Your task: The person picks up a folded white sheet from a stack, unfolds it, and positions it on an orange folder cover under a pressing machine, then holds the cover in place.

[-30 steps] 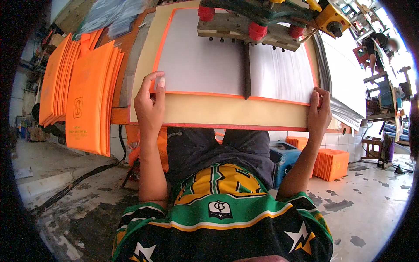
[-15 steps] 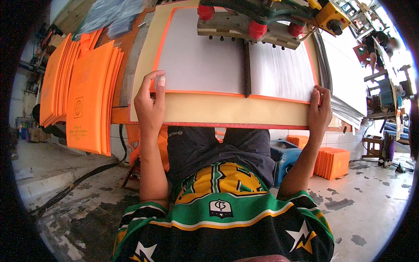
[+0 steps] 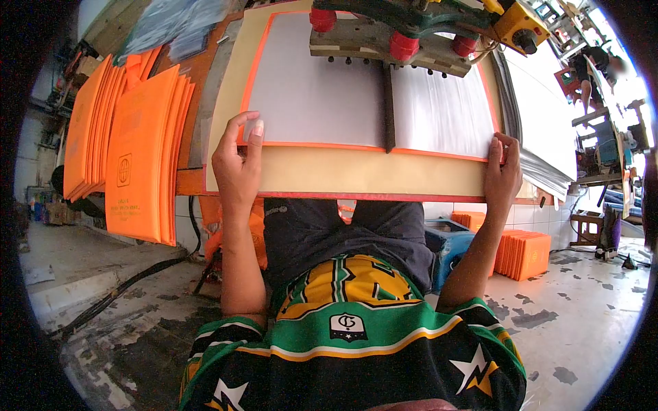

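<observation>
An orange-edged folder cover [image 3: 322,103] lies open and flat on a cream board [image 3: 329,168], with a grey-white sheet on the left and a clear, glossy one on the right. A dark strip [image 3: 389,109] runs between these halves. At the near left corner, my left hand [image 3: 238,152] has thumb and fingers closed on the cover's edge. My right hand [image 3: 504,168] pinches the near right corner, its fingers curled. Over the far part of the cover hangs the press head [image 3: 391,51], a metal plate with red knobs.
Stacks of orange folders [image 3: 140,151] stand at the left, near clear plastic sheets [image 3: 175,27]. White sheets [image 3: 538,103] lie to the right. A yellow control box [image 3: 522,31] sits on the press. More orange folders [image 3: 524,255] are on the floor by a blue container [image 3: 445,246]. Another person [image 3: 600,65] is far right.
</observation>
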Demonstrator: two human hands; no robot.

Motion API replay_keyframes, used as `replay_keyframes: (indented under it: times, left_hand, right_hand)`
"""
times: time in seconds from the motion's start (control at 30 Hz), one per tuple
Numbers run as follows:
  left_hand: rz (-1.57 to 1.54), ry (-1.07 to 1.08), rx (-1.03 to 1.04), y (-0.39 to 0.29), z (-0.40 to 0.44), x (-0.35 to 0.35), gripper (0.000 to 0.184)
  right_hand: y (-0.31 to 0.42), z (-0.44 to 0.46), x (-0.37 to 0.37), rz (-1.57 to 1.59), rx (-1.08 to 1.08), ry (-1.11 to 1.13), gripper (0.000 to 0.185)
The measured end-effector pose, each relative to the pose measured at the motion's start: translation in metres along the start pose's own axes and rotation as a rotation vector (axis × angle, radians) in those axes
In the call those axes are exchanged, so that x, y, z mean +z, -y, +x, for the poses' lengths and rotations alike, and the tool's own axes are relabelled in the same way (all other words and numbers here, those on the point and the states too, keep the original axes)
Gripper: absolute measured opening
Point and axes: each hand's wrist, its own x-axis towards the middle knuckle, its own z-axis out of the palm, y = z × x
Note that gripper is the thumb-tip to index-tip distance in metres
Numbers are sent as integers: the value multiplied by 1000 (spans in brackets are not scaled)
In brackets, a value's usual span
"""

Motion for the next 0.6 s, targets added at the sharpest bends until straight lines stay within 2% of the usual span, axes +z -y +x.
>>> replay_keyframes:
  times: [0.17, 0.4, 0.47, 0.6]
  left_hand:
    - [3, -38, 133, 10, 2, 3, 28]
    - [8, 22, 44, 0, 1, 0, 31]
    - [34, -15, 137, 5, 2, 1, 31]
    - [41, -26, 158, 5, 2, 2, 31]
  right_hand:
    - [-2, 0, 2, -5, -30, -32, 30]
    - [0, 0, 0, 3, -38, -21, 30]
    - [4, 0, -2, -14, 22, 18, 30]
    - [4, 0, -1, 23, 2, 9, 33]
